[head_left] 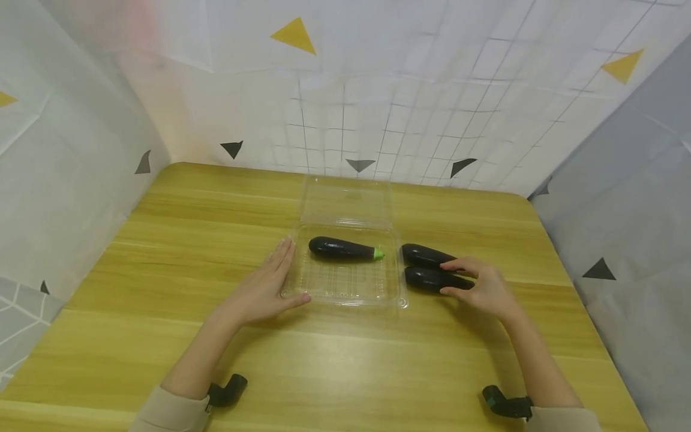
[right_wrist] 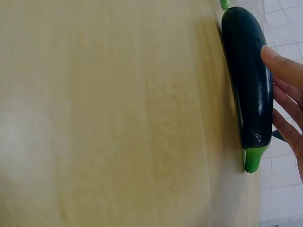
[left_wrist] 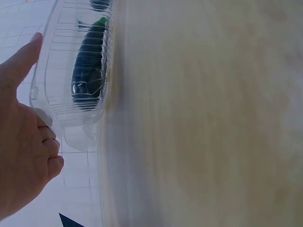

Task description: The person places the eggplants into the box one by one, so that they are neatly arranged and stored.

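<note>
Beige cloth covers the forearms closest to the person, two sleeves (head_left: 171, 411) with a dark wrist device (head_left: 229, 390) just ahead of each cuff, over a wood-grained table (head_left: 345, 354). Farther out, the right hand (head_left: 480, 288) pinches the nearer eggplant (head_left: 429, 279), thumb on its close side, fingertips on its far side. From the head camera that hand hides the stem end; the right wrist camera shows its green stem (right_wrist: 254, 158) plainly. Just past it, also left of the right hand, lies the farther eggplant (head_left: 423, 254); I can't tell whether the two touch.

Across from them, the left hand (head_left: 264, 288) is spread, fingers straight along the side of a clear plastic container (head_left: 345, 300), thumb out along its close edge. Seen from above, the container's wall hardly shows; the left wrist camera gives its ribbed side, with a dark eggplant visible through it. That third eggplant (head_left: 342, 248) lies inside, to the right of the left hand, its green cap (head_left: 378, 253) pointing toward the right hand's side. Beyond both hands the lid (head_left: 345, 201) lies folded back, and behind everything hangs a pale backdrop (head_left: 259, 108) with grid lines and triangles.
</note>
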Demonstrator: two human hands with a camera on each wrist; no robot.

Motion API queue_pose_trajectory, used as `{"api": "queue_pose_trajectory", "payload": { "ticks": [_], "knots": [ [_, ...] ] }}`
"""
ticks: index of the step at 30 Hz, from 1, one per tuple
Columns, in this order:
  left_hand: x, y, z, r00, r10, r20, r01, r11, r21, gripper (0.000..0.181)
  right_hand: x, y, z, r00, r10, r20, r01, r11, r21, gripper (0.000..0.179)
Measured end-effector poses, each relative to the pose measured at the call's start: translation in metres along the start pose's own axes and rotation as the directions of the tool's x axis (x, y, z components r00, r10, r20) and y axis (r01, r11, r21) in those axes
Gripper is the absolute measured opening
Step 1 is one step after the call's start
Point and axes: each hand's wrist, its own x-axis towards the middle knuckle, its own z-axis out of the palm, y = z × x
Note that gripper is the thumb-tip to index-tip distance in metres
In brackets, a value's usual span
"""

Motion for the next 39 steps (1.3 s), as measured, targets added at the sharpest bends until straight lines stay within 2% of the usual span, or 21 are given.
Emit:
{"api": "queue_pose_trajectory", "payload": {
  "ticks": [3, 8, 11, 16, 26, 29, 35, 39],
  "knots": [
    [0.000, 0.000, 0.000, 1.000, -0.002, -0.001, 0.002, 1.000, 0.000, 0.106, 0.000, 0.000, 0.002, 1.000, -0.004, 0.027, 0.004, 1.000, -0.008, 0.046],
    [0.000, 0.000, 0.000, 1.000, -0.004, 0.001, 0.004, 1.000, -0.002, 0.106, -0.001, -0.001, 0.005, 0.998, -0.005, 0.070, 0.011, 0.996, -0.086, 0.046],
    [0.000, 0.000, -0.001, 1.000, -0.004, 0.002, 0.004, 1.000, -0.006, 0.106, -0.001, -0.002, 0.006, 0.996, 0.014, 0.092, -0.002, 0.992, -0.125, 0.046],
    [0.001, 0.000, -0.001, 1.000, -0.002, 0.003, 0.002, 1.000, -0.002, 0.106, -0.003, -0.003, 0.007, 0.993, 0.049, 0.107, -0.035, 0.991, -0.131, 0.048],
    [0.001, -0.001, 0.000, 1.000, 0.000, 0.006, 0.000, 1.000, -0.003, 0.107, -0.006, -0.008, 0.002, 0.999, 0.039, 0.026, -0.037, 0.997, -0.073, 0.045],
    [0.000, -0.001, 0.000, 1.000, -0.002, 0.006, 0.002, 1.000, 0.001, 0.107, -0.005, -0.012, -0.001, 0.999, 0.043, 0.005, -0.042, 0.996, -0.082, 0.046],
    [-0.001, -0.001, 0.001, 1.000, 0.000, -0.001, 0.000, 1.000, 0.003, 0.106, 0.001, -0.021, -0.009, 0.998, 0.000, -0.061, -0.006, 0.995, -0.101, 0.048],
    [0.000, 0.000, 0.000, 1.000, -0.002, 0.000, 0.002, 1.000, -0.004, 0.107, 0.007, -0.030, -0.011, 0.997, -0.012, -0.071, 0.004, 0.994, -0.107, 0.049]
  ]
}}
